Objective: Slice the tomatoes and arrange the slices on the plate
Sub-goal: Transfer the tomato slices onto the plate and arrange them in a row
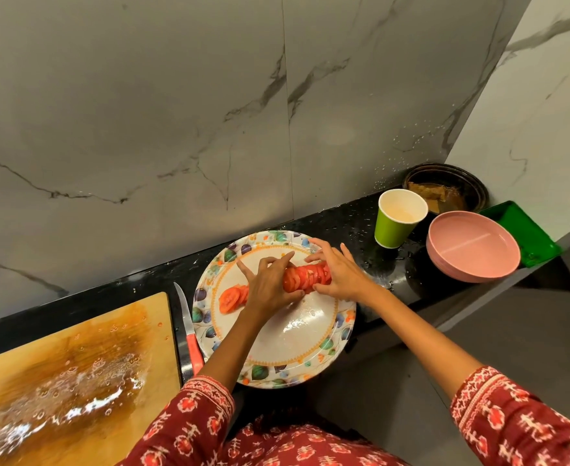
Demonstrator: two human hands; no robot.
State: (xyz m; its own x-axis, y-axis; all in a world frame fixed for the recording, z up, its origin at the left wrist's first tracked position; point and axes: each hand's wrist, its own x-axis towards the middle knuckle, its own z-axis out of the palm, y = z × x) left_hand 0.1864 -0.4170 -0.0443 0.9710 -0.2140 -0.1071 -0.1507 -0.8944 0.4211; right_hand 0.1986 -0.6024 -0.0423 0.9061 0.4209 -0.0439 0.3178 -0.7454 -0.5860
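Marble wall tiles rise behind a black counter (344, 213). At frame centre a flowered plate (310, 351) holds a row of tomato slices (307, 277), gripped between the curled fingers of the left hand (270, 284) and right hand (339, 275). More loose slices (231, 299) lie left of them. A knife (189, 331) rests between the plate and a wet cutting board (75, 371).

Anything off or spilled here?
Yes. The plate overhangs the counter's front edge while both hands work on the tomato slices. The cutting board is wet with juice. The knife lies between board and plate.
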